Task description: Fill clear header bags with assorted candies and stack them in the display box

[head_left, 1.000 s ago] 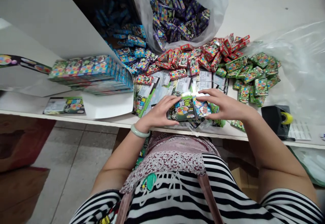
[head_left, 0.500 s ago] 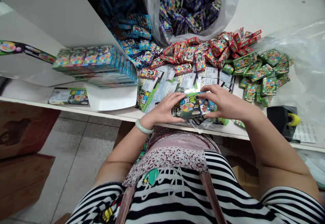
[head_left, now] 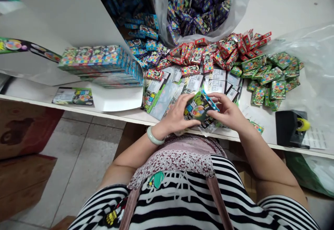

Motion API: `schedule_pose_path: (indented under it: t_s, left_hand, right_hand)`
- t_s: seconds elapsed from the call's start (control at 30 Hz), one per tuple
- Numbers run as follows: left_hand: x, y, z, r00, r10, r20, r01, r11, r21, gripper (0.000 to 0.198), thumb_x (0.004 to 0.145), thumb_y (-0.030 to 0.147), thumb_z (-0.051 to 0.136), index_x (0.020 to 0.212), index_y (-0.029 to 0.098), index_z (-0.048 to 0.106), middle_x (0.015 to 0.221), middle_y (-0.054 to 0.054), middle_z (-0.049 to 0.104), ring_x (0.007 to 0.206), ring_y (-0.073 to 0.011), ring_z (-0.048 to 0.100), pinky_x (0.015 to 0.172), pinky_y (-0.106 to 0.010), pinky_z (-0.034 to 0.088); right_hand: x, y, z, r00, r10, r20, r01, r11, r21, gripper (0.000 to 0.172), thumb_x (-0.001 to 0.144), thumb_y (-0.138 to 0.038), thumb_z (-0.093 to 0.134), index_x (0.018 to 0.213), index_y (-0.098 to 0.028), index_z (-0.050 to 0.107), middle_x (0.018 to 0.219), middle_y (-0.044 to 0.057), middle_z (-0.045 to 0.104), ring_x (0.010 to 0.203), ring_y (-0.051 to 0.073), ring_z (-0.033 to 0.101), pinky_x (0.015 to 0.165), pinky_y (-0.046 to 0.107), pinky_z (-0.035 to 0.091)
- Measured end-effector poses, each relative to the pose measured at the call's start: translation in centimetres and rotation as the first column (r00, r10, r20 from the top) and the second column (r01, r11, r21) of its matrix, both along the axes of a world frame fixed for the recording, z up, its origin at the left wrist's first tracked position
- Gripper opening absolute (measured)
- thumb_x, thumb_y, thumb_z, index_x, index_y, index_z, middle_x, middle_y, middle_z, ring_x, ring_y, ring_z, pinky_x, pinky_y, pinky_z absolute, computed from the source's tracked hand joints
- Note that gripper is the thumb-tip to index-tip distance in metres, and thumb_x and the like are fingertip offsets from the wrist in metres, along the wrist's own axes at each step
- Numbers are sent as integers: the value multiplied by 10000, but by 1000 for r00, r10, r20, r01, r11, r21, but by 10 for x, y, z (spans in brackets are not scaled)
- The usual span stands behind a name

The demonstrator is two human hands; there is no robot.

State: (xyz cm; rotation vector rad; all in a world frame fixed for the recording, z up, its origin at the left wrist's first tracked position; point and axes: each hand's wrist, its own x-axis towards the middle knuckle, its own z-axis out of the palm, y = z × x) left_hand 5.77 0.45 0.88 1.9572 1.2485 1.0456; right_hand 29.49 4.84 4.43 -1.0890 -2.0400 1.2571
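Across the white workbench (head_left: 284, 7), the left hand (head_left: 176, 113) and right hand (head_left: 227, 113) grasped a green printed packet (head_left: 198, 106) by its edges. Their fingertips held it tilted, steady above flat printed cards (head_left: 167, 92).

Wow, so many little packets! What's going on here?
A person is holding a small green printed packet between their left hand and right hand, above flat printed cards. Piles of green packets and red packets lie on the white table, beside purple packets in a plastic bag.
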Motion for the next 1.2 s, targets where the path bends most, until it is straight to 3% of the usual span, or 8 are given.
schedule_pose_path:
  t_s: [0.13,0.27,0.5,0.8,0.87,0.97,1.07,1.2]
  left_hand:
    - [20,-9,-10,926,94,366,-28,983,-180,314,967,381,597,1243,235,563,1155,-78,652,1020,-186,666,922,-355,560]
    - [35,-20,-26,807,231,543,-80,955,-286,303,899,342,699,1159,238,582,1106,-45,664,915,-136,672,843,-281,565]
    - [35,-41,-36,779,243,578,-47,942,-332,362,857,306,744,1183,248,600,1071,-37,675,917,-136,681,811,-259,579]
    - [18,-38,-35,886,9,465,128,956,-264,498,907,289,672,1388,326,547,1190,-53,657,1011,-185,654,907,-366,583]
    - [14,-35,-33,876,-2,482,142,956,-255,480,914,281,663,1378,323,547,1172,-52,662,999,-181,662,895,-351,587]
    - [8,-31,-33,851,15,524,117,969,-219,451,904,263,681,1334,325,558,1159,-44,660,1022,-169,663,905,-315,580]
    - [4,-28,-35,839,24,543,113,970,-217,453,897,252,696,1319,336,555,1191,-39,648,1014,-148,663,900,-289,572]
    - [4,-24,-32,836,8,548,120,973,-197,407,899,296,702,1287,309,579,1212,-51,648,1019,-150,663,901,-294,562]
  right_hand:
    - [4,1,6,1000,-2,25,0,996,88,365,890,-326,640,1253,-301,617,1151,53,662,1025,223,649,923,416,546]
    - [1,2,11,994,-23,106,-3,972,237,360,847,-315,718,1202,-301,658,1135,67,614,1104,244,613,989,439,515]
    - [-1,-11,6,986,60,157,-97,966,240,207,880,-251,665,1085,-279,684,1062,60,598,1043,228,623,920,409,534]
    - [-1,-12,-1,978,137,158,-169,964,208,209,877,-268,675,1083,-288,708,1056,55,590,1051,222,618,939,428,539]
    - [-1,-16,-3,988,81,133,-114,958,264,221,875,-278,679,1093,-305,706,1128,62,591,1119,236,606,982,451,525]
    - [0,-30,-13,982,-185,-40,187,921,341,283,861,-312,703,1140,-305,661,1284,86,554,1246,262,555,994,456,525]
    - [-4,-49,-33,882,-399,-252,444,882,156,335,826,-342,742,1122,-299,592,1161,66,623,1078,220,647,807,362,588]
    - [-19,-62,-54,743,-540,-396,545,831,-112,266,821,-346,741,1031,-295,586,973,7,682,823,156,682,709,302,583]
